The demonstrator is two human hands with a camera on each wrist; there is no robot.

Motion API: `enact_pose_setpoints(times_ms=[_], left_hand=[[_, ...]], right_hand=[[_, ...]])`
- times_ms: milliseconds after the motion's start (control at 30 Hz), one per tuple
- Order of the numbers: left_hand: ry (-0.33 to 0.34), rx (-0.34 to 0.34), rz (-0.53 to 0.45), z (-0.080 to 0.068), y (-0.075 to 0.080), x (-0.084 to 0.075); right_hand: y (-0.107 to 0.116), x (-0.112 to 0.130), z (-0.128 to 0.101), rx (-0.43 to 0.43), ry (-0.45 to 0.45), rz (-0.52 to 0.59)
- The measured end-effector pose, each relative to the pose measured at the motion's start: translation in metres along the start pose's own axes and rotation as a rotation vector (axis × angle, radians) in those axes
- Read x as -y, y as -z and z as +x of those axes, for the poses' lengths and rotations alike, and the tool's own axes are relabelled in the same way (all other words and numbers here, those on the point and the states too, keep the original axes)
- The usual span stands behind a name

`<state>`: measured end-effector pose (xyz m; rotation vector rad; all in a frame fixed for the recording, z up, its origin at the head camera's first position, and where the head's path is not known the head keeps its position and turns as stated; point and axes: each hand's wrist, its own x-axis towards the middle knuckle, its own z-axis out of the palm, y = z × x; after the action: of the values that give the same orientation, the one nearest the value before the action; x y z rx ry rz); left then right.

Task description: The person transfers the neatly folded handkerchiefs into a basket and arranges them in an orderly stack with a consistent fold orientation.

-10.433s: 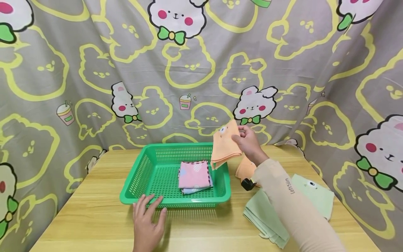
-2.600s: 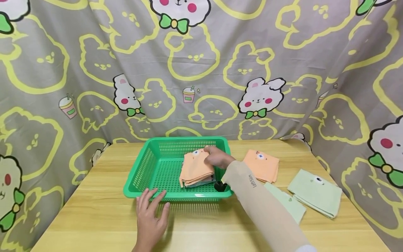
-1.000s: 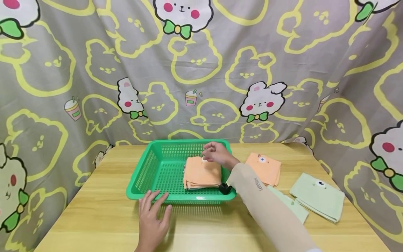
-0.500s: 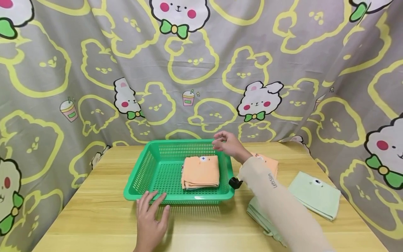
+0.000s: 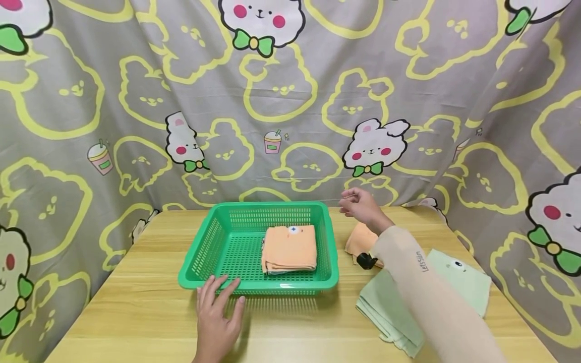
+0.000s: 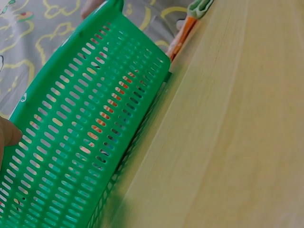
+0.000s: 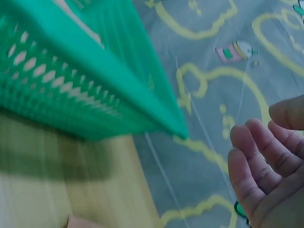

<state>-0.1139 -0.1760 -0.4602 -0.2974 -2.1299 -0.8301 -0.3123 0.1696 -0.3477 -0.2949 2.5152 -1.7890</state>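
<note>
Her right hand [image 5: 361, 205] has lifted away from the orange towel [image 5: 289, 248] left of it, fingers loose and empty, while the left hand [image 5: 218, 317] stays flat against the green basket [image 5: 204, 249].

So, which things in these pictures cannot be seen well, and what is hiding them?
- Cloths under the top orange cloth in the green basket: head view shows only their edges, so number and colour are unclear.
- Second orange cloth: partly behind the right hand and its sleeve.
- Left green cloth: sleeve covers part.
- Left hand: wrist view cuts it at the edge.

Orange cloth [image 5: 289, 249] in basket [image 5: 213, 241] (green)
</note>
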Motion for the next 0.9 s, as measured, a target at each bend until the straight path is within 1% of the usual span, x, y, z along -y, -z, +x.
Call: enact_pose_setpoints(times_ms=[167,400,533,667,767,900], left_hand=[[0.014,0.008,0.004,-0.001,0.000,0.000],[0.016,0.002,0.005,-0.001,0.001,0.001],[0.018,0.000,0.004,-0.001,0.002,0.000],[0.014,0.000,0.000,-0.001,0.001,0.000],[0.008,-0.001,-0.002,0.000,0.000,0.000],[0.014,0.002,0.000,0.001,0.000,0.000]], right_hand=[[0.014,-0.022,-0.003,-0.049,-0.060,-0.045],[0.032,-0.052,-0.012,-0.113,-0.175,-0.189],[0.042,-0.068,-0.015,-0.119,-0.226,-0.259],[0.051,-0.080,-0.020,-0.136,-0.251,-0.331],[0.057,-0.085,-0.024,-0.141,-0.261,-0.360],[0.066,-0.090,-0.029,-0.122,-0.287,-0.388]])
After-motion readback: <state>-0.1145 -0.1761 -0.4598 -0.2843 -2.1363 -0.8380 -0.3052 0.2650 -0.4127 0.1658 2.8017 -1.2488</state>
